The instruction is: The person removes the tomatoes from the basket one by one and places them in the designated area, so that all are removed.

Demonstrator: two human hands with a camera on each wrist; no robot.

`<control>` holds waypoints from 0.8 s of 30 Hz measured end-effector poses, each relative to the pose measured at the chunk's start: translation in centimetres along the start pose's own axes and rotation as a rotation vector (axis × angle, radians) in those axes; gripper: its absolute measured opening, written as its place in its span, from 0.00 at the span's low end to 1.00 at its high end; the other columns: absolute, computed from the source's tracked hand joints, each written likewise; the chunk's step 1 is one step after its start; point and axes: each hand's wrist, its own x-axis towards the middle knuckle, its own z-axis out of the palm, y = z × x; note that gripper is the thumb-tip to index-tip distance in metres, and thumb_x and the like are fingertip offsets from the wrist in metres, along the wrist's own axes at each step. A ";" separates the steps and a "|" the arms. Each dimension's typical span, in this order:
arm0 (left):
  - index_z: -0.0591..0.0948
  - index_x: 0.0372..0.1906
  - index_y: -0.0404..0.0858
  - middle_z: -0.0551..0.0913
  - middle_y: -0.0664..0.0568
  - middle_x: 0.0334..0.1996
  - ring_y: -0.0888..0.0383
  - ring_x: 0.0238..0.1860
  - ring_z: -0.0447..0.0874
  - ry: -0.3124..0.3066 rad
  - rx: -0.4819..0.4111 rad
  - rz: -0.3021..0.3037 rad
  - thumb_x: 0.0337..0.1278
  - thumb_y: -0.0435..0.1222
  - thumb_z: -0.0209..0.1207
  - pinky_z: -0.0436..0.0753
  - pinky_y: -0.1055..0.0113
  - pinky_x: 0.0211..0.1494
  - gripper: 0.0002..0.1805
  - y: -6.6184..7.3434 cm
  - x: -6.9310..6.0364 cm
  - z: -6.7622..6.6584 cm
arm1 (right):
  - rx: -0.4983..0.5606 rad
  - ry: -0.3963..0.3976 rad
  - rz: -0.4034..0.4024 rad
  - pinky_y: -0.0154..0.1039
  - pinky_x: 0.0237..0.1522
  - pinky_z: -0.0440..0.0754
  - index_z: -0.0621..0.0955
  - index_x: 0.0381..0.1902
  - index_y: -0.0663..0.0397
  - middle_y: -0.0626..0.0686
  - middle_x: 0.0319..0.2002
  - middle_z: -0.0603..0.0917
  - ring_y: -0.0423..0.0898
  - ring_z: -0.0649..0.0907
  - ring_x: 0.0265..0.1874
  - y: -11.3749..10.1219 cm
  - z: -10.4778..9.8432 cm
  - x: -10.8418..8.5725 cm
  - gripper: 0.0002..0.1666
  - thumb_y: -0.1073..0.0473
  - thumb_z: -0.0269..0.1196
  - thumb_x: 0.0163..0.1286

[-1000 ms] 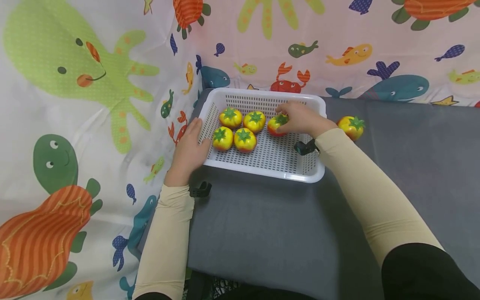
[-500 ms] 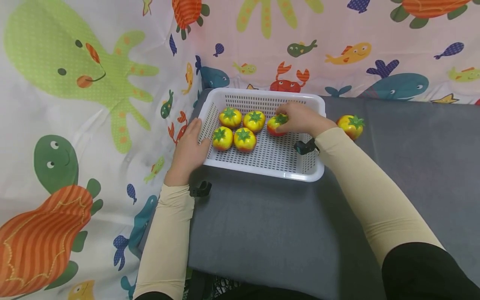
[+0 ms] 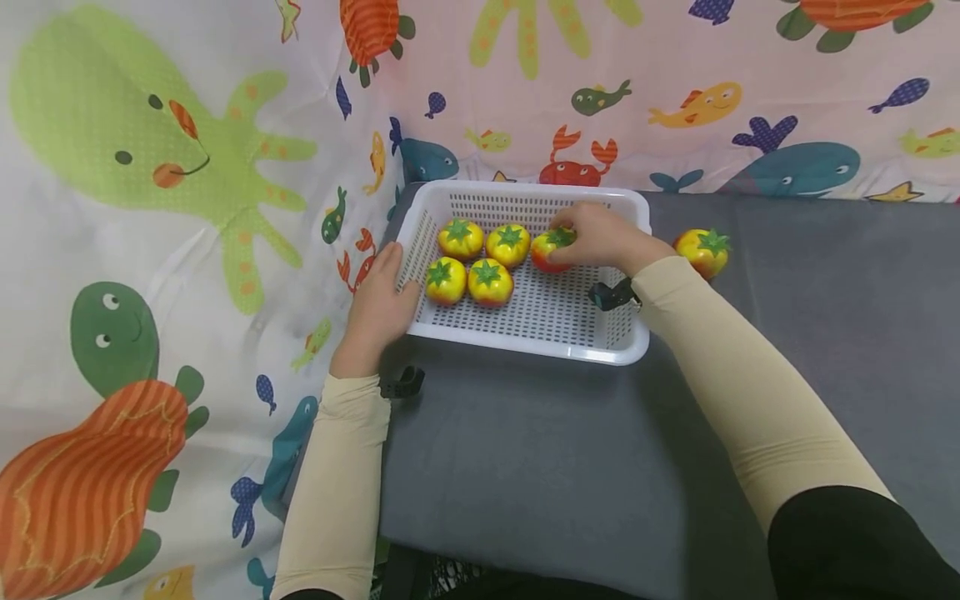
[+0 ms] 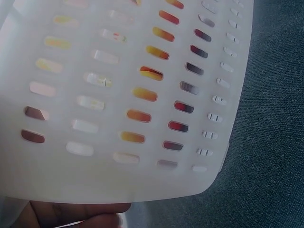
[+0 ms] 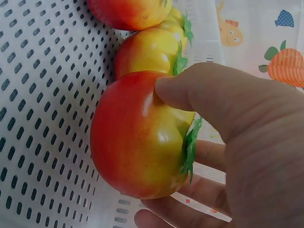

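A white perforated basket (image 3: 517,340) holds several yellow-red fruits with green leafy tops. My right hand (image 3: 603,237) grips one fruit (image 3: 550,252) at the right end of the back row; in the right wrist view the thumb of this hand (image 5: 242,109) presses the side of that fruit (image 5: 137,137), with fingers curled below it. The other fruits stand to its left, such as one at the front (image 3: 491,283). My left hand (image 3: 377,312) holds the basket's left edge. In the left wrist view, fingers of that hand (image 4: 78,216) curl at the rim of the basket (image 4: 118,183).
One more fruit (image 3: 702,252) lies on the grey table (image 3: 525,450), right of the basket and beside my right forearm. Curtains printed with sea animals (image 3: 480,83) stand behind the table and along its left side.
The gripped fruit and the fingertips on it have shifted very slightly to the left, nearer the other fruits. My left hand keeps its hold on the basket edge.
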 end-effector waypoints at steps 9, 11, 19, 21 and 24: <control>0.54 0.86 0.44 0.53 0.50 0.85 0.45 0.83 0.54 0.005 0.011 0.008 0.74 0.45 0.52 0.58 0.42 0.82 0.40 -0.2 0.1 0.2 | 0.028 0.038 -0.007 0.59 0.69 0.76 0.77 0.72 0.58 0.62 0.70 0.74 0.60 0.73 0.65 -0.3 0.0 -0.6 0.40 0.48 0.73 0.65; 0.54 0.86 0.44 0.53 0.51 0.85 0.45 0.83 0.53 0.001 0.011 0.006 0.75 0.44 0.52 0.57 0.42 0.82 0.40 -0.3 0.0 0.2 | 0.032 0.044 -0.014 0.59 0.69 0.76 0.77 0.71 0.57 0.62 0.71 0.73 0.60 0.72 0.65 -0.4 0.0 -0.7 0.40 0.48 0.73 0.65; 0.54 0.86 0.43 0.53 0.49 0.85 0.45 0.83 0.53 0.002 -0.006 0.018 0.75 0.43 0.51 0.58 0.42 0.82 0.40 0.0 0.0 0.1 | 0.025 0.076 -0.028 0.59 0.70 0.76 0.77 0.71 0.56 0.62 0.72 0.71 0.60 0.72 0.66 -0.5 0.1 -1.5 0.41 0.48 0.74 0.64; 0.54 0.86 0.44 0.52 0.50 0.85 0.45 0.83 0.53 -0.001 -0.010 0.011 0.75 0.43 0.51 0.58 0.42 0.82 0.39 0.0 0.0 0.0 | 0.028 0.073 -0.034 0.60 0.70 0.76 0.77 0.72 0.56 0.63 0.73 0.70 0.60 0.71 0.67 -0.6 0.1 -1.7 0.41 0.47 0.74 0.64; 0.54 0.86 0.44 0.52 0.50 0.85 0.45 0.83 0.53 -0.007 -0.011 0.005 0.75 0.43 0.51 0.58 0.43 0.82 0.39 -0.1 0.0 0.0 | 0.027 0.074 -0.043 0.59 0.69 0.77 0.77 0.72 0.56 0.63 0.73 0.70 0.61 0.72 0.67 -0.7 0.1 -1.9 0.41 0.48 0.74 0.64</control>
